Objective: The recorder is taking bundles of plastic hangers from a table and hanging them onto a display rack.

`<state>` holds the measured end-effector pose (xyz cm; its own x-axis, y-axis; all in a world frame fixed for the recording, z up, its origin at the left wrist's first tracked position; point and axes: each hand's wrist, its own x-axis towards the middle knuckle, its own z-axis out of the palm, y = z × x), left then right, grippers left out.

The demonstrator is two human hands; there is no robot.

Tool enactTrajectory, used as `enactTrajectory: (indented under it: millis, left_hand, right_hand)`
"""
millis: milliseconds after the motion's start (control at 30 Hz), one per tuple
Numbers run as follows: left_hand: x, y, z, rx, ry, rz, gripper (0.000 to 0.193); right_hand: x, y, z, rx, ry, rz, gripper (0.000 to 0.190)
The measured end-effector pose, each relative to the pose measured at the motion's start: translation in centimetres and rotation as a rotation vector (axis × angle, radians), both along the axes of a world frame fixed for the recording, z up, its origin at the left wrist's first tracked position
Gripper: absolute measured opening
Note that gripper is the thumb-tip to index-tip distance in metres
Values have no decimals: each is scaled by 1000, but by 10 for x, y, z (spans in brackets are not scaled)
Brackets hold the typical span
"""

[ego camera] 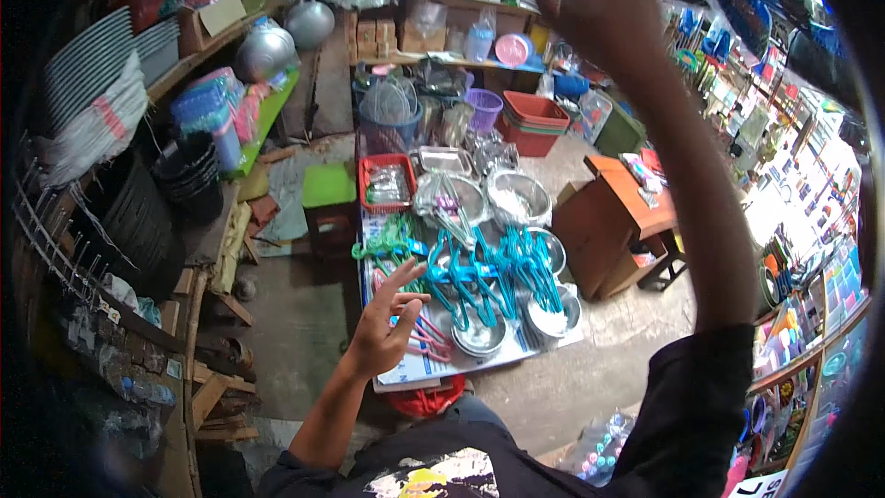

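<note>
My left hand (384, 332) hovers over the near left part of the table (408, 373), fingers apart and nothing in them. Close by it are pink hangers (432, 340) and green hangers (393, 238). Turquoise plastic hangers (477, 270), bundled in groups, lie across metal bowls (480, 340) to its right. My right hand (594, 3) is raised high at the top edge of the view, dark and blurred. Its fingertips are partly cut off, so whether it holds anything cannot be told.
On the table's far part stand a red basket (364, 187) of packed items and metal basins (522, 195). A green-topped stool (328, 185) is at left, an orange-brown wooden cabinet (598, 221) at right. Behind are red plastic tubs (532, 128). Shelves of goods line the sides.
</note>
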<state>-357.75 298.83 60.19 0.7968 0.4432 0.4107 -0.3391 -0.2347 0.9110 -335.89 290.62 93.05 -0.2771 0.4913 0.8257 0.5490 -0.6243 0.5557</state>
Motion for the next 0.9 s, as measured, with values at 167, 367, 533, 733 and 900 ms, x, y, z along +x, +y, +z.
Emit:
enactTrajectory:
  millis: [167, 367, 533, 733, 900]
  left_hand:
    - [17, 12, -41, -127, 37, -14, 52]
    - [55, 11, -123, -377, 194, -24, 47]
    - [89, 1, -204, -490, 432, 115, 37]
    - [118, -5, -245, -536, 600, 238, 35]
    - [165, 10, -218, -591, 558, 458, 32]
  right_hand:
    - [25, -11, -205, -492, 845, 290, 25]
    - [51, -39, -453, -481, 1693, 183, 29]
    - [74, -43, -589, -300, 2147, 66, 30]
    - [159, 3, -650, -192, 2080, 284, 34]
    - [242, 69, -674, -267, 1886, 219, 58]
